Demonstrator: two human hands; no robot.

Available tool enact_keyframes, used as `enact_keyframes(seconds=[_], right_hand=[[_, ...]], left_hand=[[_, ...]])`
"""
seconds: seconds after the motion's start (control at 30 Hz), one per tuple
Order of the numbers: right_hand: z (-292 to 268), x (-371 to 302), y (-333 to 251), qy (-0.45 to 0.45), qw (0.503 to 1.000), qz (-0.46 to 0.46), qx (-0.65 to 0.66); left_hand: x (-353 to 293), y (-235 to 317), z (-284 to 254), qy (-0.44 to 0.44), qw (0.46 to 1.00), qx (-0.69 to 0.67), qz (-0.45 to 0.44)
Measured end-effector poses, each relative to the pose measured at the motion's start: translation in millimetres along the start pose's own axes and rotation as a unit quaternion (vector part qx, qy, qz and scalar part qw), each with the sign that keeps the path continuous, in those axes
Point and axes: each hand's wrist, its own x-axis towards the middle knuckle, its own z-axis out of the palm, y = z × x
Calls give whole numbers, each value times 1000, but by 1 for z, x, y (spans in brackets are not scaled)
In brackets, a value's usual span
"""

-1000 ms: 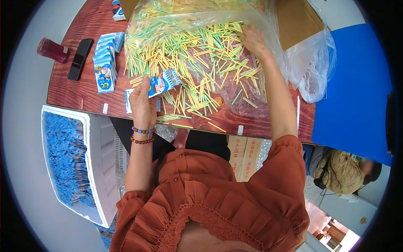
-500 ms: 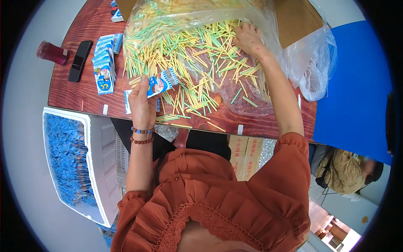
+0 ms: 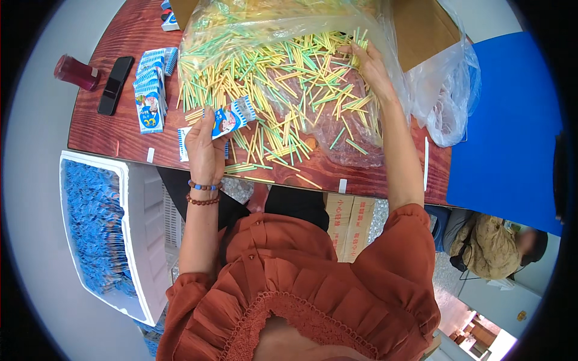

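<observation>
My left hand is closed on a small blue-and-white packet, held tilted over the near edge of the pile. Beneath that hand, another blue-and-white packet lies on the table. Thin yellow and green sticks are heaped loosely in and before a clear plastic bag. At the pile's far right side, my right hand pinches a few of these sticks, their ends pointing up past the fingertips.
Stacked packets, a black phone and a red jar stand left on the wooden table. A white foam box full of blue packets is at lower left. A crumpled bag lies right; a person sits beyond.
My right hand has lifted slightly from the pile and turned, with a few sticks now upright between its fingers. The left hand stays with its packet.
</observation>
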Motion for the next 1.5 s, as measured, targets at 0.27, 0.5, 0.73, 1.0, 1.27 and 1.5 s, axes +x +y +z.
enact_keyframes(seconds=[0.27, 0.5, 0.73, 1.0, 1.27, 1.5], right_hand=[[61, -31, -66, 67, 855, 123, 500], [110, -72, -150, 143, 834, -30, 533], [138, -77, -179, 242, 790, -66, 559], [158, -80, -177, 284, 785, -60, 546], [143, -80, -170, 225, 809, -92, 535], [144, -80, -165, 211, 849, -130, 467]], left_hand=[[7, -17, 11, -14, 999, -44, -10], [5, -25, 37, 4, 996, -79, -27], [0, -24, 44, 16, 996, -85, -14], [-4, -27, 52, 15, 992, -128, 5], [-5, -26, 52, 21, 993, -118, 11], [-4, -27, 55, 24, 994, -105, 23]])
